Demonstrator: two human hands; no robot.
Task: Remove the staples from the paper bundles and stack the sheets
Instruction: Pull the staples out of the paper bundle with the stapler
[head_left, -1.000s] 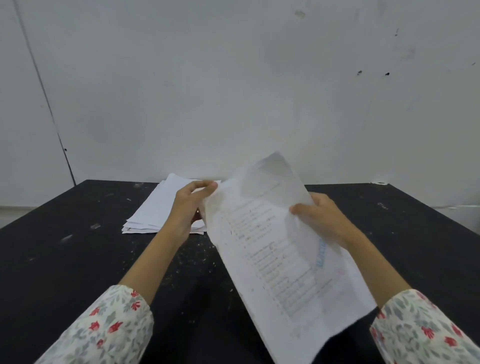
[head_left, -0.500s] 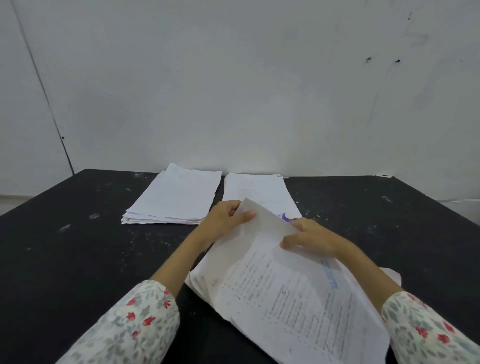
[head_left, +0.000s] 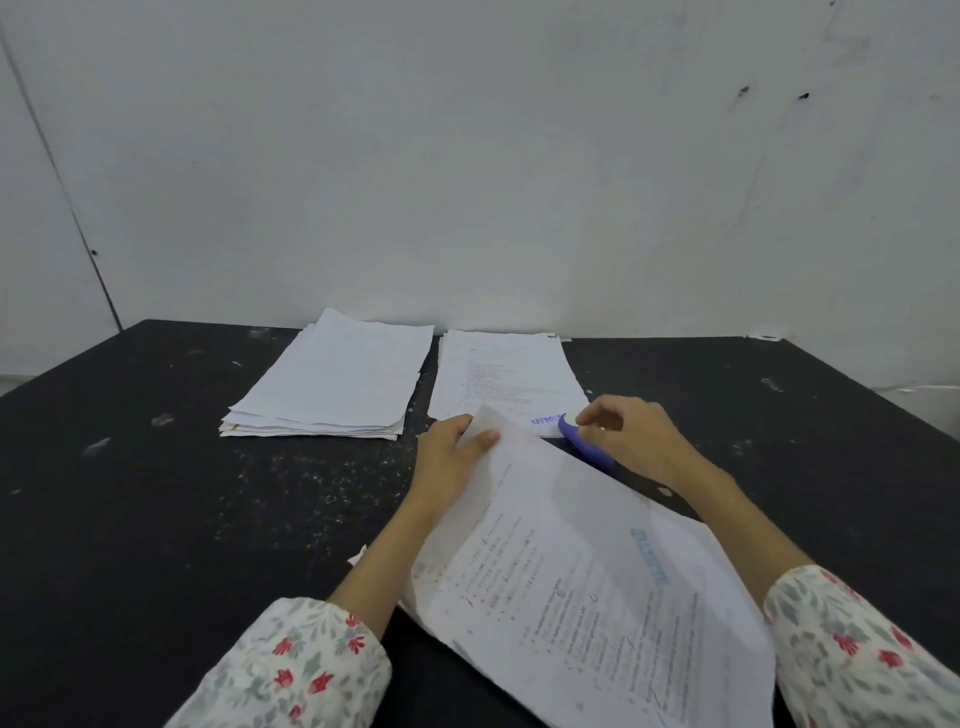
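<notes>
A printed paper bundle (head_left: 582, 587) lies slanted on the black table (head_left: 156, 519) in front of me. My left hand (head_left: 452, 457) pinches its upper corner between thumb and fingers. My right hand (head_left: 631, 439) has left the bundle and curls over a purple staple remover (head_left: 582, 439) lying beside that corner, fingertips on its top end. A thick pile of white sheets (head_left: 332, 384) sits at the back left. A thinner printed stack (head_left: 504, 379) with a blue stamp lies to its right.
A white wall rises just behind the table's back edge. Small pale specks and scraps are scattered over the dark tabletop, mostly left of my left hand. The table edge runs diagonally at the far right.
The bundle came down from the air onto the table. My right hand let go of it and moved back to the purple staple remover. My left hand kept the corner.
</notes>
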